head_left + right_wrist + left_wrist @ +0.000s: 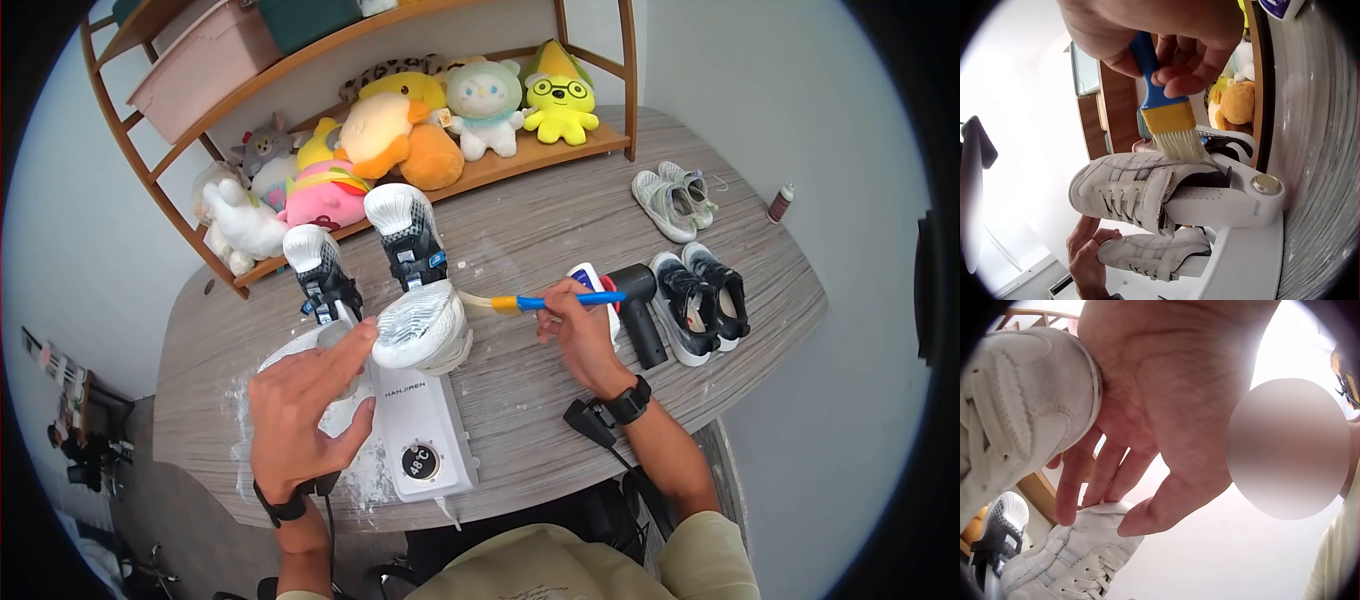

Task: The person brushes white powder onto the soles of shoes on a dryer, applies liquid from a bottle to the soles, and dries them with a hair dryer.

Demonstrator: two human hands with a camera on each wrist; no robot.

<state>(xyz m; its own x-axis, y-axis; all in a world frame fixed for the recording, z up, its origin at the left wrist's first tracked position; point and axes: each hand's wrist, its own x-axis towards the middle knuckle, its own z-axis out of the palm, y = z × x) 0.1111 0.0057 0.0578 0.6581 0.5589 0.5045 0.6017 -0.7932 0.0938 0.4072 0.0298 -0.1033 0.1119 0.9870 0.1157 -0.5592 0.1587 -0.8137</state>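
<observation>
Two white shoes sit soles up on a white shoe dryer [420, 410], its display reading 48°C. My right hand [585, 335] grips the blue handle of a brush [575, 300] with a yellow band. Its pale bristles [1179, 145] press against the side of the right-hand white shoe [1110, 187]. My left hand [305, 410] is over the left-hand white shoe [290, 350], fingers extended. In the left wrist view its fingertips [1069, 515] touch the toe of the right-hand shoe [1079, 550]. White residue marks that sole.
Two black-and-white shoes [400, 215] stand on the dryer's far holders. Right of the brush lie a white bottle [582, 274], a dark dryer-like tool [640, 320], dark sneakers [685, 310] and pale shoes [660, 200]. Plush toys [485, 105] fill the shelf [595, 146] behind.
</observation>
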